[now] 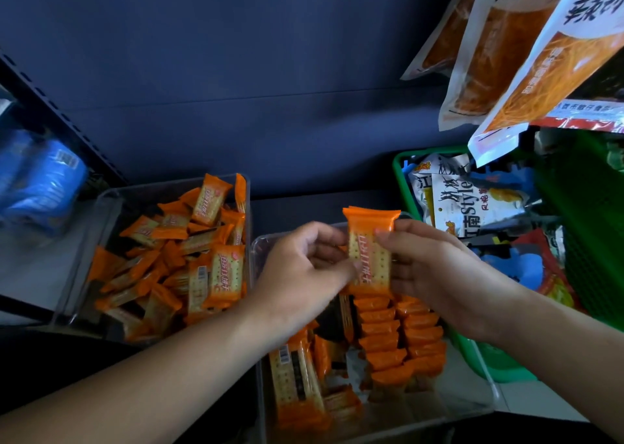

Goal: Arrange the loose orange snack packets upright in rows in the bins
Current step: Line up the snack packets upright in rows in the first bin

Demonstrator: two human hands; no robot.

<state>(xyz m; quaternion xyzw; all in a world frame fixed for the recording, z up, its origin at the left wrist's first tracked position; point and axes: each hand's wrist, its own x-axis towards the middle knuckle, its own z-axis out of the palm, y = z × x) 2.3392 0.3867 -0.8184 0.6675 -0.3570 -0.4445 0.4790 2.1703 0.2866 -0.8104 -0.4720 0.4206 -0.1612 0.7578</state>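
An orange snack packet (pixel 369 251) stands upright over the far end of the near clear bin (pixel 472 406). My left hand (pixel 304 274) pinches its left edge and my right hand (pixel 435 271) pinches its right edge near the top. Below it, two rows of upright orange packets (pixel 401 339) fill the bin's right side. Several loose packets (pixel 300 386) lie flat in the bin's left part. A second clear bin (pixel 84 258) to the left holds a jumbled pile of orange packets (pixel 179 264).
A green basket (pixel 401 170) of mixed snack bags sits at the right. Large orange-and-white bags (pixel 526 55) hang above it. Blue packs (pixel 44 187) lie on a dark shelf at the left. A dark blue wall stands behind.
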